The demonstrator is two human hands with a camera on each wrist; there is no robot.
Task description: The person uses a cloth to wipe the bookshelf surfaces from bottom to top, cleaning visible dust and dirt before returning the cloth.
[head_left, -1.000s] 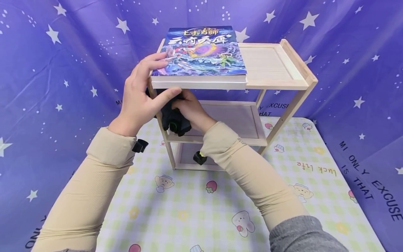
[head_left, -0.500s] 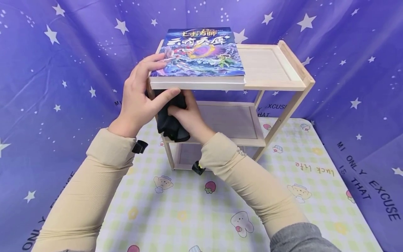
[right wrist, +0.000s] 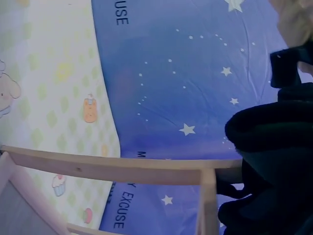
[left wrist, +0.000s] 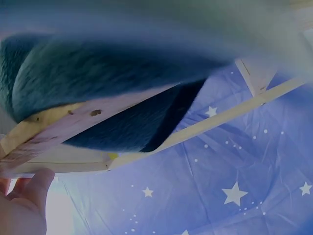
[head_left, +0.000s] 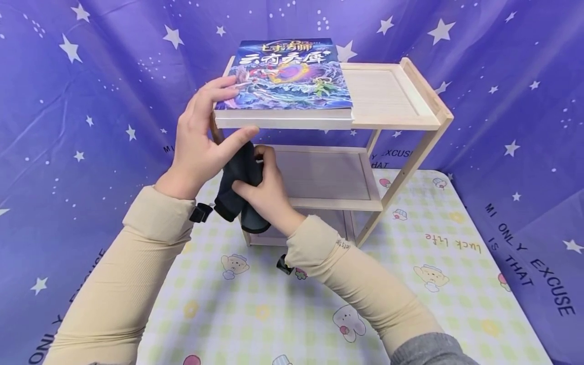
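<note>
My left hand (head_left: pixel 198 132) holds the front left corner of a thick blue illustrated book (head_left: pixel 287 76). Its fingers rest on the cover and its thumb lies at the front edge. The book sits on the left part of a wooden rack's (head_left: pixel 392 96) top shelf. Below it, my right hand (head_left: pixel 266 187) grips a dark fleecy cloth item (head_left: pixel 242 187) with two black-hemmed ends hanging down, by the rack's left post. Its fuzzy fabric (left wrist: pixel 107 73) fills the upper left wrist view. Dark folds (right wrist: pixel 274 147) show at the right of the right wrist view. The item's exact kind is unclear.
The rack's middle shelf (head_left: pixel 324 175) and lower shelf (head_left: pixel 335 220) lie under the book. A checked cartoon-print cloth (head_left: pixel 388 314) covers the table. A purple star-print curtain (head_left: pixel 91 101) hangs behind and at both sides.
My right hand has drawn the dark cloth item down and toward me, out from beneath the top shelf, so its hemmed ends now hang lower. The left hand keeps its place on the book.
</note>
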